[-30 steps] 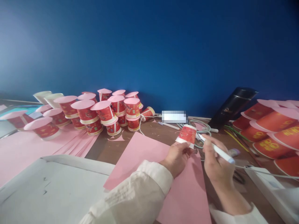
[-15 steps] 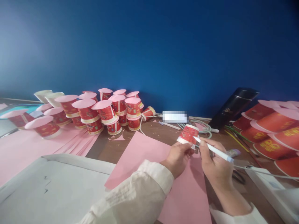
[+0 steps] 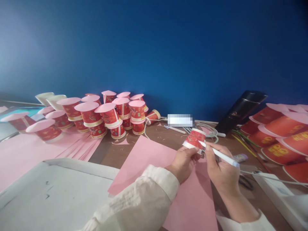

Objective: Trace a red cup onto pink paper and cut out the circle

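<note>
Red cup [image 3: 192, 138] near the pink sheet's [image 3: 151, 160] far edge, pinched in the left hand [image 3: 185, 162]; right hand [image 3: 221, 170] grips a pen [image 3: 223, 155], tip at its side. Stacked cups [image 3: 137, 112] wear pink discs [image 3: 88, 106]; this shows none.

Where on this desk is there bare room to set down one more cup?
Two patches: the white panel left of the left sleeve, and the pink sheet beyond it. Crowded: cables behind the held cup, and the cup stack at right.

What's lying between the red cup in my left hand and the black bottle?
In the head view, a coiled pale cable lies between the red cup in your left hand and the black bottle, with some pink paper among its loops.
</note>
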A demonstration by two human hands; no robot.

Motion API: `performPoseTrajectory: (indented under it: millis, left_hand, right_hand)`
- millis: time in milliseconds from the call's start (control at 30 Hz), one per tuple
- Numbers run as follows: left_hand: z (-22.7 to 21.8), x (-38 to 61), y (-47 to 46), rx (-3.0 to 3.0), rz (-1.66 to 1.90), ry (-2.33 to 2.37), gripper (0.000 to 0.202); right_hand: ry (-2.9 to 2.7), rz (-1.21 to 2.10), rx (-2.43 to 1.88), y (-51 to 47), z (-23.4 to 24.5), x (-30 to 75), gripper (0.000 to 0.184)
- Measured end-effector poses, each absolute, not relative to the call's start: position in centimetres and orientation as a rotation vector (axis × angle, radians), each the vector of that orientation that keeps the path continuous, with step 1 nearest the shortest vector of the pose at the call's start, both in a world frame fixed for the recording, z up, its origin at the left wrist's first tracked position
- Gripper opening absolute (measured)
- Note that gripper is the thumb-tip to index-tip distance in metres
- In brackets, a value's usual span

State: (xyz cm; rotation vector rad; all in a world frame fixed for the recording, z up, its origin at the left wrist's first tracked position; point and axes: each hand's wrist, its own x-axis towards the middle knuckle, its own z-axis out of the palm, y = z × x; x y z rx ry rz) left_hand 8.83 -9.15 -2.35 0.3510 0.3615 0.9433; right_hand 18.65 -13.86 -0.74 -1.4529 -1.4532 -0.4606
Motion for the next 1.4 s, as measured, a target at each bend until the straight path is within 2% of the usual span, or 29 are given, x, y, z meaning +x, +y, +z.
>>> performPoseTrajectory:
  millis: [167,600,1400]
  left_hand:
    - [-2.57,8.86,-9.11,0.364,0.936,0.343,0.036]
    - [-2.40,8.89,-9.15,0.352,0.951,0.357,0.033]
    - [-2.81,8.95,-9.00,0.369,0.923,0.384,0.038]
  right_hand:
    - [-1.477,-0.460,-1.452,-13.85,-0.77,18.74,0.021]
    - [-1.478,-0.403,-1.473,-13.77,-1.06,19.04,0.025]
    - [-1.464,-0.502,-1.450,-13.81,-0.81,18.87,0.020]
